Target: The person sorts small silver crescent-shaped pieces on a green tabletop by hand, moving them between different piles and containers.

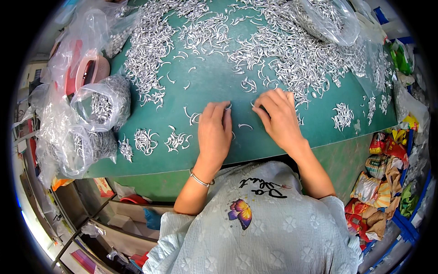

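My left hand (213, 131) is over the green table (200, 86), its thumb and forefinger pinched on a small curved silver metal piece (228, 106). Across a short gap, my right hand (280, 119) also pinches a curved silver piece (252, 104), of which only a bit shows. A loose curved piece (245, 126) lies between the hands. Beside my left fingers a few more pieces (192, 117) rest on the table, partly hidden by that hand. Just beyond my right hand, other loose pieces (248, 85) border a wide heap (292, 50) of the same kind.
Another heap (148, 50) spreads at the far left. Small piles (146, 141) sit near the front left edge, and one (342, 116) at the right. Clear plastic bags of pieces (116, 98) stand at the left, beside a pink container (92, 71). Colourful packages (376, 187) fill a rack at right.
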`<state>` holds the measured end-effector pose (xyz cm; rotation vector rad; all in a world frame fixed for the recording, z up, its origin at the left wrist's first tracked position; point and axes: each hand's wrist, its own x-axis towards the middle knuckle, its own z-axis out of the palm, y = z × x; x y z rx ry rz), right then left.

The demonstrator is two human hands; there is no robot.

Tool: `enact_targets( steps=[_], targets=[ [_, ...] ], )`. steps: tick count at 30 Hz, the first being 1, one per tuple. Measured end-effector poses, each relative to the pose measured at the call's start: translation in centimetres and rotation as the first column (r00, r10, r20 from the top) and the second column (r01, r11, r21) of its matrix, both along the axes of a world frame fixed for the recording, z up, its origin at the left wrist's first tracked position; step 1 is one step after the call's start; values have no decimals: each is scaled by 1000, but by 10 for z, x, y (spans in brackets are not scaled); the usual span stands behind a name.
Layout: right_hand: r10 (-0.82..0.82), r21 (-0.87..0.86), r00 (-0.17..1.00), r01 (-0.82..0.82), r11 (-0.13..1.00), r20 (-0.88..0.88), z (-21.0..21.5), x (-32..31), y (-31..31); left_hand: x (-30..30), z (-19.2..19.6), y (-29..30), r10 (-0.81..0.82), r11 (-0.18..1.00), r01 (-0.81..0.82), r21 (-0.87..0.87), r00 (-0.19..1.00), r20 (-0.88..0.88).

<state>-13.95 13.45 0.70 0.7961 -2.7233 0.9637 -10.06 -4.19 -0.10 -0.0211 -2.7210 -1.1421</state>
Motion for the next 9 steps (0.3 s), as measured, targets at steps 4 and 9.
enact_targets(
  steps=[4,9],
  targets=[
    [-90,43,985,98,994,-148,-14,-22,-12,-6,4,-2,-16,1000,16,-12,999,-33],
    [-19,163,997,31,986,-78,-16,-17,-11,-3,-4,-11,-25,1000,23,-20,997,-77]
  ],
)
